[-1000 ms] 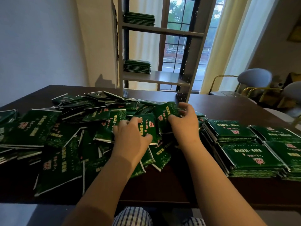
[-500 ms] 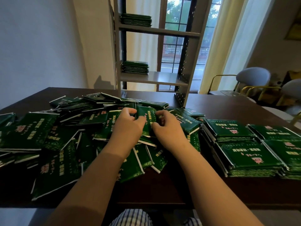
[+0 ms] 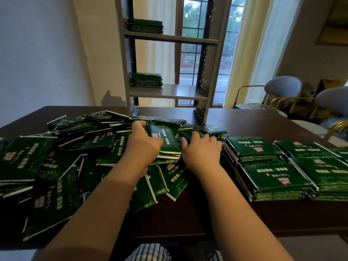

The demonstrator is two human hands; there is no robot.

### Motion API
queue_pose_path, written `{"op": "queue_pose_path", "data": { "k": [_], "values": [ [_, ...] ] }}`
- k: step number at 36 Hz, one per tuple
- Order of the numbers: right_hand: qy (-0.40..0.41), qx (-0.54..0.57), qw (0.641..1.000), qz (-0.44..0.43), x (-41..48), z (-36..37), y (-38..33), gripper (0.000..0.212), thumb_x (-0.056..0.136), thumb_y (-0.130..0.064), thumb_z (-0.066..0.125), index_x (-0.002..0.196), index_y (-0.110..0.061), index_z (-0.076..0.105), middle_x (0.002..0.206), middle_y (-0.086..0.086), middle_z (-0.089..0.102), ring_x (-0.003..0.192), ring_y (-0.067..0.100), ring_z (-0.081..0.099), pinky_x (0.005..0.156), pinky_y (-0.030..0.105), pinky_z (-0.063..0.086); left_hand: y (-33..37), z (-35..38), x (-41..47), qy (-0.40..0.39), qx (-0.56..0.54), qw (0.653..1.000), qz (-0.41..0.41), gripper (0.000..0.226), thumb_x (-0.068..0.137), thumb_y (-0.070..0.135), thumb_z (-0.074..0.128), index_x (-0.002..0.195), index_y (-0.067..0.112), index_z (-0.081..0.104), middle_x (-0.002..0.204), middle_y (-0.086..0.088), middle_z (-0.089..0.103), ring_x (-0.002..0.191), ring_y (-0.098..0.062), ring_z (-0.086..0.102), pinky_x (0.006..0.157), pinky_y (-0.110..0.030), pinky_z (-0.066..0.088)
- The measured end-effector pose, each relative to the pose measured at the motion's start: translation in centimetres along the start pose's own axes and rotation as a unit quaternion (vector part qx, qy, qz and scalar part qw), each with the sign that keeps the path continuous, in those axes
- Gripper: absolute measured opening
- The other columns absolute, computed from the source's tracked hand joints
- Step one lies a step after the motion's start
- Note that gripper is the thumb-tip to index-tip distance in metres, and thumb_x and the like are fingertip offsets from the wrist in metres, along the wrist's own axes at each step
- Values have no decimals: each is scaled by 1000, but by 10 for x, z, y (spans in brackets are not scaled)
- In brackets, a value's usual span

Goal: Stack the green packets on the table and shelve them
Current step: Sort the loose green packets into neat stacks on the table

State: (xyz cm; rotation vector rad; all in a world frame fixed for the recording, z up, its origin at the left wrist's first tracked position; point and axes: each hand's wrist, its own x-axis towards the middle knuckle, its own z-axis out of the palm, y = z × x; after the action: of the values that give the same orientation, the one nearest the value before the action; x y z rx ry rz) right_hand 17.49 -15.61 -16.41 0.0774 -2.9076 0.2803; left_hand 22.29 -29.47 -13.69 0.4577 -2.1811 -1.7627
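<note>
Nearest, loose green packets sprawl over the left of the table. Farther in, the left grip curls round a small gathered stack, whose long axis runs near to far. The right grip sits just right of it, thumb touching; I cannot tell whether it clamps anything. Farthest, almost straight ahead, stands the shelf.

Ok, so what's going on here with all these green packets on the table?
A person is sorting green packets at a dark table. The left hand grips a small stack in the middle of the loose pile, and the right hand sits against its other side. Several neat stacks stand at the right. The shelf behind already holds a lower stack and an upper stack. Most of the pile is not yet stacked.
</note>
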Motion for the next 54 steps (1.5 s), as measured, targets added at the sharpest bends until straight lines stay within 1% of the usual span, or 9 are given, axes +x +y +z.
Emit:
{"op": "queue_pose_path", "data": {
  "k": [4,9,21,26,31,37,44,48,54],
  "values": [
    [7,85,996,13,0,-6,1,46,104,-41,28,130,-13,52,131,16,57,122,37,46,100,45,34,3,3,2,-24,65,998,13,64,92,8,64,145,22,30,125,-13,58,103,-23,59,62,-21,41],
    [-36,180,982,36,6,-9,2,37,102,-33,35,127,-18,58,127,11,60,123,36,44,98,43,34,11,3,5,-45,121,992,9,64,91,10,64,145,24,31,120,-14,58,96,-25,60,62,-28,44],
    [-52,304,949,65,3,-11,5,44,88,-46,60,128,-27,55,127,-2,61,121,28,51,104,43,35,5,-5,3,14,-46,998,-38,50,89,-2,63,131,22,48,116,-13,59,100,-31,65,89,-52,56],
    [-50,399,914,42,-2,-11,-5,40,81,-41,62,118,-27,59,119,-2,65,108,24,61,101,52,44,6,-13,2,-9,167,986,20,51,91,9,65,137,21,46,133,-13,46,99,-26,59,64,-27,48],
    [-38,408,912,30,-3,-8,-8,28,78,-37,66,105,-36,56,110,-7,63,102,23,63,98,52,47,12,-15,-5,-67,340,938,12,58,88,34,68,139,25,44,136,-12,45,121,-31,49,101,-44,47],
    [38,513,857,35,-3,-16,-1,31,88,-8,58,112,-27,58,98,-10,61,80,13,67,72,38,60,16,-16,-15,-102,447,889,3,64,90,49,63,144,30,36,143,-13,39,134,-34,35,112,-49,35],
    [133,602,785,64,-5,-22,7,29,92,0,52,114,-20,56,95,-9,60,69,5,61,49,18,50,13,-18,-22,-78,502,861,14,64,95,58,51,147,27,31,149,-15,24,139,-36,22,110,-49,32],
    [91,591,801,18,-4,-21,2,28,94,-3,56,116,-20,58,104,-6,61,71,-4,62,55,14,52,12,-20,-24,-78,515,853,26,61,97,57,48,147,27,30,146,-14,23,138,-35,20,110,-52,34],
    [-20,559,828,31,2,-10,-2,26,89,-7,65,113,-17,62,106,5,65,86,16,66,75,31,58,14,-19,-25,-79,509,857,24,60,98,56,47,148,27,30,149,-14,20,139,-35,20,104,-47,38]
  ]
}}
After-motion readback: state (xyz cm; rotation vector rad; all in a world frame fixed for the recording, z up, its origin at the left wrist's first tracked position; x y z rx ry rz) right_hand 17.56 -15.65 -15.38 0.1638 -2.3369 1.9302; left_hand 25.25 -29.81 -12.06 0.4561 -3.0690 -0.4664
